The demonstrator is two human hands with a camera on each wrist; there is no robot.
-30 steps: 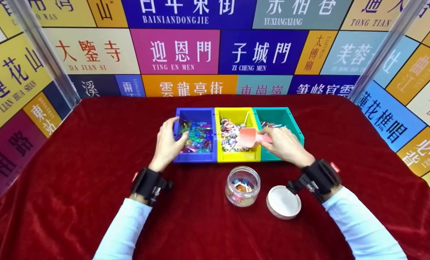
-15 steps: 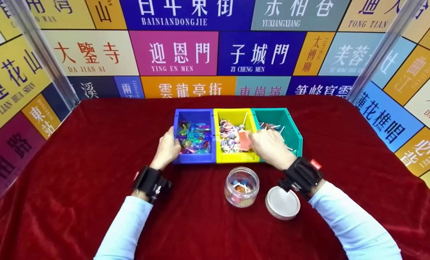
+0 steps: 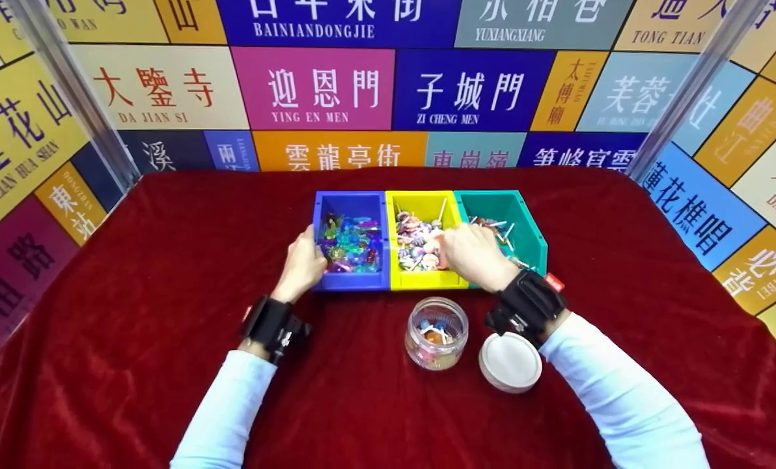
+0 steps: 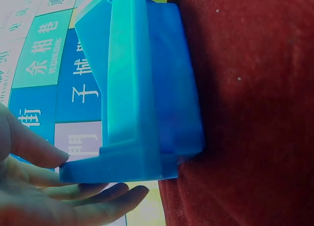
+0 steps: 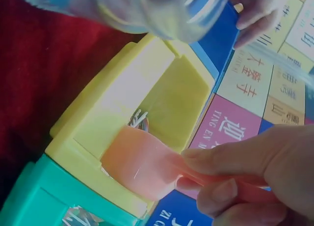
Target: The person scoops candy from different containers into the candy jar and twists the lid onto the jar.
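My left hand (image 3: 302,264) grips the left side wall of the blue bin (image 3: 352,282); in the left wrist view the thumb lies on one side of the bin's edge (image 4: 117,169) and the fingers on the other. Shiny coloured pieces (image 3: 354,242) fill that bin. My right hand (image 3: 476,255) holds a pink scoop (image 5: 140,162) by its handle, with the blade down in the yellow bin (image 3: 427,281). Around the blade lie striped lollipops (image 3: 417,244) with white sticks. The blade's tip is hidden from view.
The green bin (image 3: 532,241), with more lollipops (image 3: 492,228), joins the yellow one on the right. In front stand an open clear jar (image 3: 436,355) with some candies inside and a white lid (image 3: 510,363). Red cloth covers the table.
My right hand has moved left and tilted the scoop down into the lollipops. My left hand, loosely open over the blue bin's edge a second ago, has closed on its side wall.
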